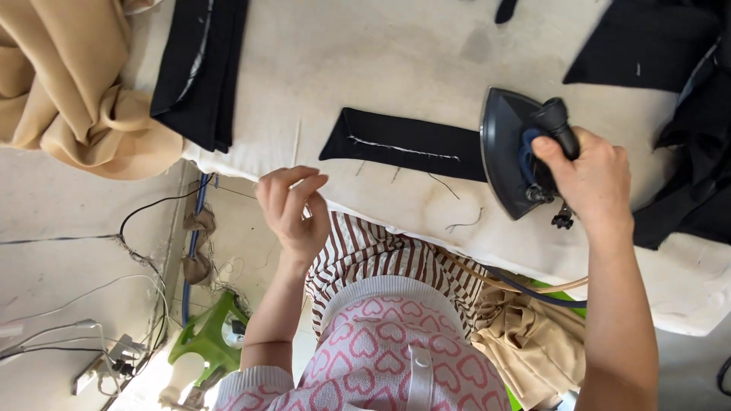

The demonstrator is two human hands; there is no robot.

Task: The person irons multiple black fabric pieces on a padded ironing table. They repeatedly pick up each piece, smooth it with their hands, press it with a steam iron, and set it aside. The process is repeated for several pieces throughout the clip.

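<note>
A dark grey iron [509, 148] rests flat on the right end of a stitched black fabric strip [403, 143].

Tailoring workshop, pressing table [365, 68], iron [512, 148], cut fabric [403, 143]

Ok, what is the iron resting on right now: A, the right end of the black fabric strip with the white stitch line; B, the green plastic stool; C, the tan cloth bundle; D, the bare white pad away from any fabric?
A: the iron, gripped by the right hand, covers the right end of the black fabric strip on the white pressing table, while the left hand hovers empty at the table edge.
</note>
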